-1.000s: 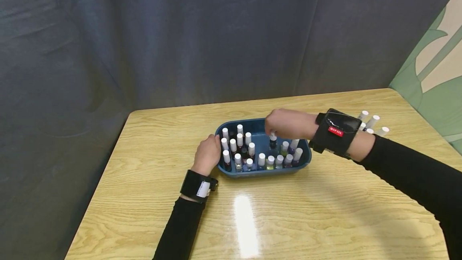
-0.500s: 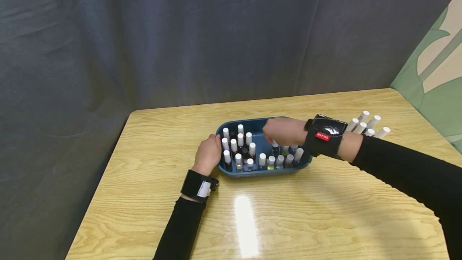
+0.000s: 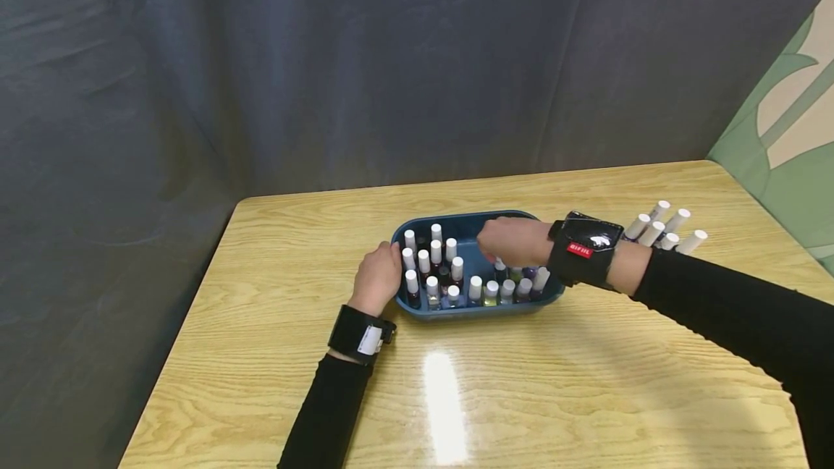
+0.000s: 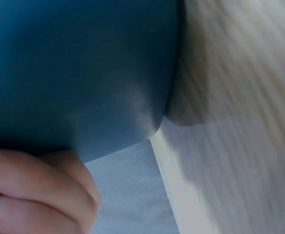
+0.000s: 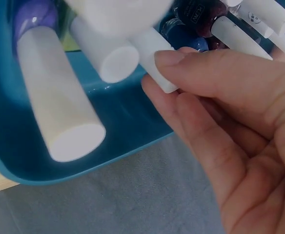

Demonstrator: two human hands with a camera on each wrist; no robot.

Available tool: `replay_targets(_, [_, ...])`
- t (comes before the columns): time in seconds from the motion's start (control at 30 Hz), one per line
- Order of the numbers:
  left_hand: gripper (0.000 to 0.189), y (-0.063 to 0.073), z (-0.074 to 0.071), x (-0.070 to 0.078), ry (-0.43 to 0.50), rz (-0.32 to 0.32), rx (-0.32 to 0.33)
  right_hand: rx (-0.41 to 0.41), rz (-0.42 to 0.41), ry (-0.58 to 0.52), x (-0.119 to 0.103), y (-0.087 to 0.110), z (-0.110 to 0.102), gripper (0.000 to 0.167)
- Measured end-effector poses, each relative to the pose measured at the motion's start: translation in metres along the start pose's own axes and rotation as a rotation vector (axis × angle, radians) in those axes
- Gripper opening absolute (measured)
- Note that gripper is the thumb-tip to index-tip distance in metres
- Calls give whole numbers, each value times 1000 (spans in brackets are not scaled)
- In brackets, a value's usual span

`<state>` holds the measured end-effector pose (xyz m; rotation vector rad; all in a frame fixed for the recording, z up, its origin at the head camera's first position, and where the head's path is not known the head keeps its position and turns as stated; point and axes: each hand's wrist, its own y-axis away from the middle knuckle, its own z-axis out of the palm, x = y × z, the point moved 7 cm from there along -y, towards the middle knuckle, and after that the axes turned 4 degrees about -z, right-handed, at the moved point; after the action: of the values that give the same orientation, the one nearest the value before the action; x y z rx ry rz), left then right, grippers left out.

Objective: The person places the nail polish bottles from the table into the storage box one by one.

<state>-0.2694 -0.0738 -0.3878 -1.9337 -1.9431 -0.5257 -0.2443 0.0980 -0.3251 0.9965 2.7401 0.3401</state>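
A blue plastic bin (image 3: 478, 313) holds several nail polish bottles with white caps, standing upright along its left end, front side and right end. My left hand (image 3: 376, 277) grips the bin's left end; in the left wrist view its curled fingers (image 4: 40, 190) lie against the bin's wall (image 4: 93, 78). Over the right half of the bin, my right hand (image 3: 511, 239) pinches the white cap of a nail polish bottle (image 3: 499, 271). In the right wrist view, thumb and fingers hold that cap (image 5: 157, 63), while the bottle's lower part is mostly hidden.
More white-capped nail polish bottles (image 3: 664, 226) stand on the wooden table (image 3: 274, 324) to the right, partly behind my right wrist. A dark grey cloth (image 3: 391, 71) hangs behind the table. A green-patterned surface (image 3: 782, 129) borders the right side.
My right hand has carried the nail polish bottle slightly right and toward the front row, beside the other bottles there. The left hand has kept its hold on the bin.
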Motion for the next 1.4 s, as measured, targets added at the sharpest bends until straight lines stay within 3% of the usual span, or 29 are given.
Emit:
replay_targets(0.33, [41, 0, 0, 0, -2, 8, 2, -37, 28, -12, 0, -3, 5, 23])
replay_targets(1.1, [41, 0, 1, -1, 2, -16, -12, 2, 9, 18, -2, -2, 9, 24])
replay_targets(1.4, [42, 0, 1, -1, 0, -13, -16, 7, 34, 37, -1, 3, -2, 27])
